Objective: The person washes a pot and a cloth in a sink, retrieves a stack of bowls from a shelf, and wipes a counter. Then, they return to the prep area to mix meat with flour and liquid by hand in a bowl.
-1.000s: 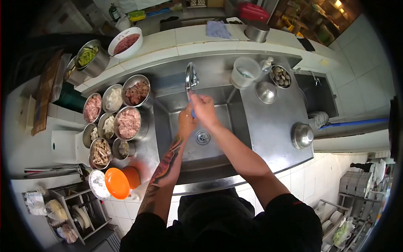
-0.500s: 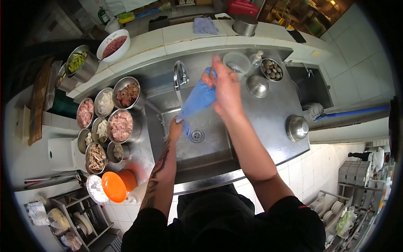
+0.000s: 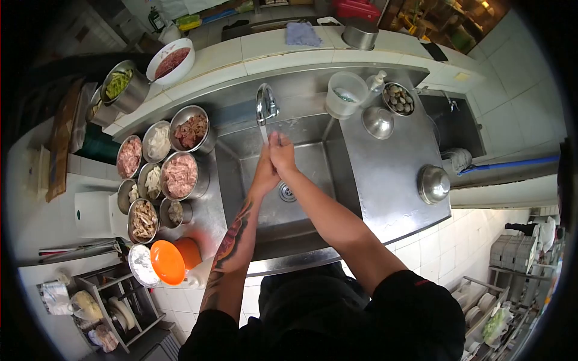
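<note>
Two metal pots [image 3: 133,95] stand on the tiled ledge [image 3: 223,67], beyond the sink [image 3: 317,165] at its far left, the front one holding green pieces; a bowl of white powder [image 3: 144,265] sits to the near left of the sink; eight metal containers [image 3: 208,180] cluster on the table [image 3: 394,186] left of the sink, holding pink and dark meat, white slices and pale strips; an orange container [image 3: 168,263] is beside the powder, near the sink's front left; a white bowl of red mince [image 3: 171,62] rests on the ledge, past the sink's back left.

Over the left part of the sink, the left hand [image 3: 265,173] reaches up beneath the faucet [image 3: 261,103], its fingers mostly hidden; the right hand [image 3: 282,155] presses against it, fingers bent inward; whether either hand grips anything, I cannot tell. Water [image 3: 264,134] runs from the faucet onto the hands; the faucet rises at the back of the sink, and the drain [image 3: 288,191] shows below the hands.

A bluish cloth [image 3: 303,34] lies on the ledge behind the sink; to the sink's right, on the table, are a translucent tub [image 3: 346,96], a domed metal piece [image 3: 378,123], a pump bottle [image 3: 376,82], a bowl of shellfish [image 3: 398,99] and, farther right, another metal dome [image 3: 434,184].
</note>
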`<state>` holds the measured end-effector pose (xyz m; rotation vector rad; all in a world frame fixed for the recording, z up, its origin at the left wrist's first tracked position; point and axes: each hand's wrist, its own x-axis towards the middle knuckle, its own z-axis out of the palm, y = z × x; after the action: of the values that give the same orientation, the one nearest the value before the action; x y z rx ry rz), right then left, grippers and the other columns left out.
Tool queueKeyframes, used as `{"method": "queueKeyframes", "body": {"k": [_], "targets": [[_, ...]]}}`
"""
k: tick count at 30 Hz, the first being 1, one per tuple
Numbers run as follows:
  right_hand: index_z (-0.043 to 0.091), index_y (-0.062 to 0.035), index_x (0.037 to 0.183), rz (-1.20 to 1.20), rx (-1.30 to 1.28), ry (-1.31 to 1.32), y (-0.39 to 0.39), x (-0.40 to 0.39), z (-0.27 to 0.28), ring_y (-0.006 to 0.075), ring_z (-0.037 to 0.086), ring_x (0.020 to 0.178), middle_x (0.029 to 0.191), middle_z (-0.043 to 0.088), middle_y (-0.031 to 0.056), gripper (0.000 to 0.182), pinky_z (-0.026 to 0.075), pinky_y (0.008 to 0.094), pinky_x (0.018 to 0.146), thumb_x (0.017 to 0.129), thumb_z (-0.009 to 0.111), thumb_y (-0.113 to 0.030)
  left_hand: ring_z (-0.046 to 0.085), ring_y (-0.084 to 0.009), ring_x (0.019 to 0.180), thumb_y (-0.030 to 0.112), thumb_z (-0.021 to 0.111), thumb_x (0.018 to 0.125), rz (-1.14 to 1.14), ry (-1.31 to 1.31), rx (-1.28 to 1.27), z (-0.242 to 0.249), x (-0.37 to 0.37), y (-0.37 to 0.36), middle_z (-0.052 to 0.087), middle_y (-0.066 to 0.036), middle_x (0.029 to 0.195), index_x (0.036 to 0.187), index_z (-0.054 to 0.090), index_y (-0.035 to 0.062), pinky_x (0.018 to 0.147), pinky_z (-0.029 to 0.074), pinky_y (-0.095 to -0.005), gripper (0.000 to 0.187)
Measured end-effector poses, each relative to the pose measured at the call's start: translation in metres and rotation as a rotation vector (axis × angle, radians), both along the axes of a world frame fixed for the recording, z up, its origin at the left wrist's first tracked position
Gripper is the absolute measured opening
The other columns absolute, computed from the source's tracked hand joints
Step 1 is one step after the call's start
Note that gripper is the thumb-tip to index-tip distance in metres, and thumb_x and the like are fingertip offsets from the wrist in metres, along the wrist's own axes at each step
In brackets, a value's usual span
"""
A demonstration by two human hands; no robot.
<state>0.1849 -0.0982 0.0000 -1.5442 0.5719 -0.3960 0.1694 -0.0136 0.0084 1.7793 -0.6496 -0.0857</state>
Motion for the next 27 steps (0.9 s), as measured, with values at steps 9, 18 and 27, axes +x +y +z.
{"method": "queueKeyframes", "body": {"k": [9, 18, 27], "targets": [[0.060, -0.0061, 0.082, 0.068, 0.432, -0.071, -0.025, -0.037, 0.107, 0.0075, 0.046, 0.066, 0.074, 0.053, -0.0014, 0.039, 0.039, 0.0240, 0.060, 0.102, 0.054, -0.038, 0.065, -0.0452, 0.079, 0.003, 0.068, 0.073, 0.131, -0.204, 0.189, -0.016, 0.011, -0.009, 0.065, -0.023, 0.081, 0.110, 0.055, 0.0048, 0.068, 0.051, -0.0492, 0.039], [0.057, -0.0071, 0.082, 0.230, 0.271, -0.161, -0.059, -0.087, 0.219, 0.0075, 0.044, 0.065, 0.070, 0.049, -0.0018, 0.038, 0.037, 0.0238, 0.060, 0.104, 0.051, -0.037, 0.065, -0.0452, 0.080, 0.005, 0.065, 0.074, 0.053, -0.180, 0.151, -0.055, -0.003, -0.014, 0.065, -0.027, 0.083, 0.112, 0.057, 0.0007, 0.069, 0.052, -0.0472, 0.040], [0.057, -0.0071, 0.084, 0.241, 0.163, -0.242, -0.099, -0.119, 0.310, 0.0073, 0.040, 0.064, 0.066, 0.048, -0.0012, 0.038, 0.034, 0.0238, 0.058, 0.106, 0.046, -0.037, 0.065, -0.0430, 0.098, 0.002, 0.063, 0.080, 0.071, 0.051, 0.336, -0.131, -0.016, 0.003, 0.067, -0.026, 0.099, 0.122, 0.056, -0.0003, 0.084, 0.051, -0.0448, 0.043]]}}
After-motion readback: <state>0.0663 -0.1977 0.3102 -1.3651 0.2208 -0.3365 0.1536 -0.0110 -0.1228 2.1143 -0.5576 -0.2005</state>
